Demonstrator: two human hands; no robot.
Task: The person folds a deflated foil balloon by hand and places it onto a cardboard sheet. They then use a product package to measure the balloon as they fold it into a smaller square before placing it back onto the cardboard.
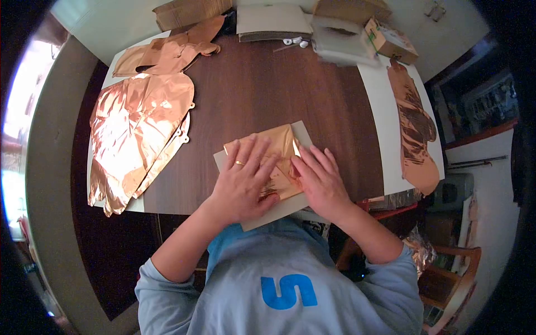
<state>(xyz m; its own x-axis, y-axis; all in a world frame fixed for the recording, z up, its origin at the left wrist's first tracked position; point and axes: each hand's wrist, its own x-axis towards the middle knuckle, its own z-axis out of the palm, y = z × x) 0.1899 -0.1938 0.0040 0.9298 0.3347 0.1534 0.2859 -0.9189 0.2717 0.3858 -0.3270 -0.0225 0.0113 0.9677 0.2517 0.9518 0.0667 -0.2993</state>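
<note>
A folded copper-coloured foil balloon point(282, 138) lies on a pale square card point(302, 133) near the table's front edge. My left hand point(245, 176) rests flat over the foil's left half, fingers spread and a ring on one of them. At the foil's right edge, my right hand point(321, 181) lies with its fingers stretched out, their tips touching a raised fold. Part of the foil and the card is hidden beneath both hands.
Flat copper foil balloons point(139, 123) with small tabs lie on the left, more copper foil point(173, 50) behind them. A long foil strip point(412, 125) lies on the right. At the back are a white stack point(273, 21), white rolls point(296, 42), clear plastic bags point(343, 44) and a small box point(391, 42).
</note>
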